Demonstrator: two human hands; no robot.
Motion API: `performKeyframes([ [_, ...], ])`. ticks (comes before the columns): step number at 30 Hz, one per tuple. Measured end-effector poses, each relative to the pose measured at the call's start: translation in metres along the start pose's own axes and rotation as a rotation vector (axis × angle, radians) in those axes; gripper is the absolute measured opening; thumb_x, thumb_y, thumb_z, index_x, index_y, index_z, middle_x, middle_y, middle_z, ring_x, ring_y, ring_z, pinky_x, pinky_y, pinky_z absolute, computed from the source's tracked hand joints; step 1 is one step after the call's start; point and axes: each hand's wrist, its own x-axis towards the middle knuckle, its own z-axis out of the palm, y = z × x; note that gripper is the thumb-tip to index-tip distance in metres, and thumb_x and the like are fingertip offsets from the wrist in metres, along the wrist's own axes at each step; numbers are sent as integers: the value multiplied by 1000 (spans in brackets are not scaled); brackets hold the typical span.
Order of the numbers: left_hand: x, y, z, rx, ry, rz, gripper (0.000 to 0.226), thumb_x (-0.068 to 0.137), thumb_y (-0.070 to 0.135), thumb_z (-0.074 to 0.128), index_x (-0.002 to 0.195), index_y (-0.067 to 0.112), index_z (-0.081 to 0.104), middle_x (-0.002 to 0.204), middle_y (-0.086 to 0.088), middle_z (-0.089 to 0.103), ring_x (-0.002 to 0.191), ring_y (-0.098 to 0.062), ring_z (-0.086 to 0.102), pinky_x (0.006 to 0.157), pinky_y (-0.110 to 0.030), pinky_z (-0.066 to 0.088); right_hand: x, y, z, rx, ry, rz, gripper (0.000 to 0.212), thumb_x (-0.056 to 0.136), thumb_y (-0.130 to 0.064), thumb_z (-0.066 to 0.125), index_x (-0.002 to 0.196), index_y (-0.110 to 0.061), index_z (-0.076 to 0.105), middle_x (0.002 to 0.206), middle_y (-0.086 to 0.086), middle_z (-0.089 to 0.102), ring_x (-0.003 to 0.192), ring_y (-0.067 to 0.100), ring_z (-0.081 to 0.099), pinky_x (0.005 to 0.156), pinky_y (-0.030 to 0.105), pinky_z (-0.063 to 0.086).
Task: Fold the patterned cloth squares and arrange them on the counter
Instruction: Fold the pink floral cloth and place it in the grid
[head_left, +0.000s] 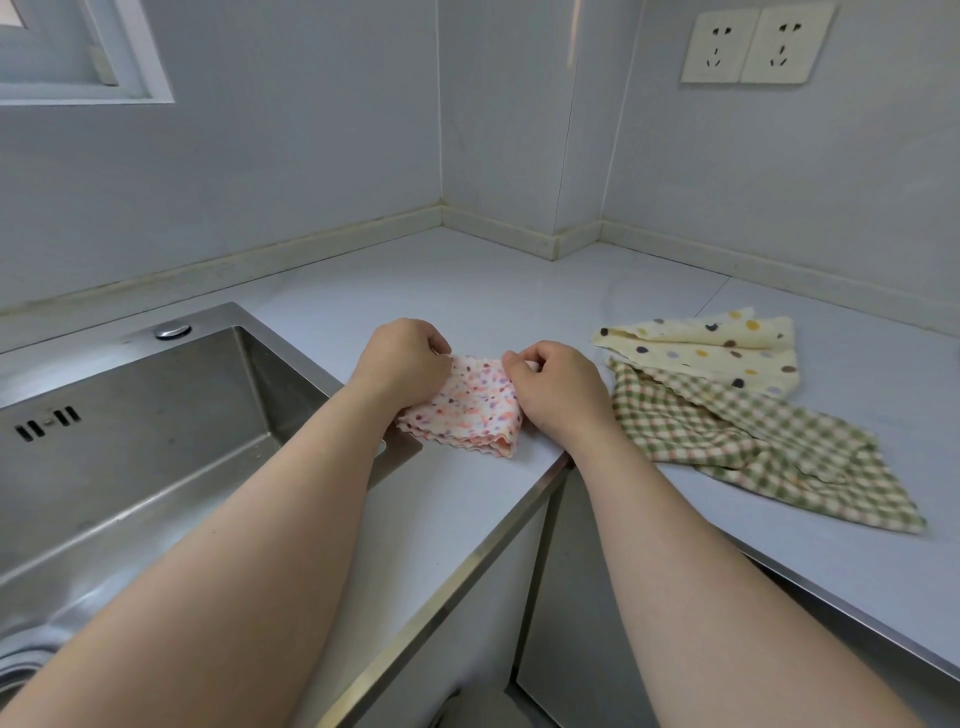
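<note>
both hands (478, 371) pinch pink cloth (470, 410) beside checked cloth (753, 441).

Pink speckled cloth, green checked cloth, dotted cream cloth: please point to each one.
pink speckled cloth (475, 405), head view, middle of its folded top layer
green checked cloth (737, 436), head view, centre of its flat part
dotted cream cloth (711, 358), head view, its lower layer
</note>
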Motion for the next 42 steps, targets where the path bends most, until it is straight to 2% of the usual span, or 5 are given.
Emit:
performKeyframes([
  [6, 1, 2, 1, 212, -40, 92, 13, 92, 16, 49, 89, 25, 59, 105, -3, 57, 96, -24, 55, 77, -33, 44, -1, 0, 0, 11, -2, -3, 28, 91, -54, 56, 88, -27, 63, 94, -8, 67, 90, 15, 62, 86, 43, 55],
  [17, -8, 26, -30, -173, -109, 98, 35, 98, 6, 35, 99, 29, 61, 89, -4, 60, 66, -21, 52, 55, -32, 47, -15, -8, -21, 287, -170, -41, 29, 90, -48, 71, 91, -20, 64, 91, -2, 71, 86, 21, 67, 75, 38, 54],
  [26, -15, 52, -69, -212, -56, 178, 37, 89, 1, 36, 84, 21, 66, 71, 2, 56, 60, -14, 49, 51, -25, 34, -37, -57, -88, 39, -508, -166, 26, 84, -49, 78, 98, -27, 72, 97, -17, 71, 70, 2, 60, 71, 25, 45],
  [37, -30, 63, -98, -660, -276, 243, 35, 82, -6, 37, 65, 12, 62, 58, 1, 56, 52, -13, 46, 52, -23, 37, -63, -147, -135, -232, -714, -392, 23, 90, -40, 75, 103, -27, 62, 104, 0, 67, 93, 23, 67, 85, 49, 55],
  [42, -33, 65, -105, -784, -325, 237, 23, 71, 8, 41, 63, 14, 63, 63, -5, 52, 61, -22, 41, 58, -30, 32, -59, -159, -151, -539, -717, -354, 21, 89, -50, 72, 79, -34, 62, 81, -26, 66, 81, 0, 65, 70, 24, 49],
])
